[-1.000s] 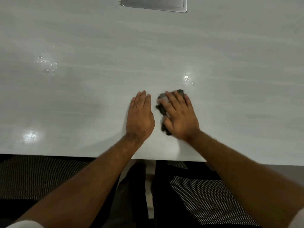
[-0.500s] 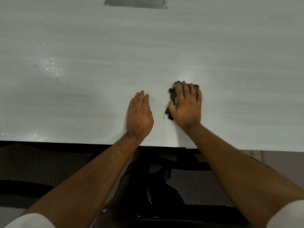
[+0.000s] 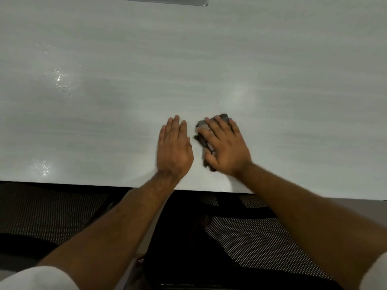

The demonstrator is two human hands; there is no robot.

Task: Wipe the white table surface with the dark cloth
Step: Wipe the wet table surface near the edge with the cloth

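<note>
My right hand (image 3: 226, 146) presses a crumpled dark grey cloth (image 3: 202, 135) flat onto the glossy white worktop (image 3: 125, 91); my left hand (image 3: 173, 148) rests flat, fingers straight, just beside

L hand (image 3: 174, 146) flat on table (image 3: 293, 70) – cloth (image 3: 201, 133) just R, under R hand (image 3: 227, 146)

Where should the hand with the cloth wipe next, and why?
Probably slide the right hand, pressing the dark cloth flat, across to the person's left and further out. Shiny wet-looking spots sit there on the white table. The left hand lies flat in the way, so it may need to lift first.
</note>
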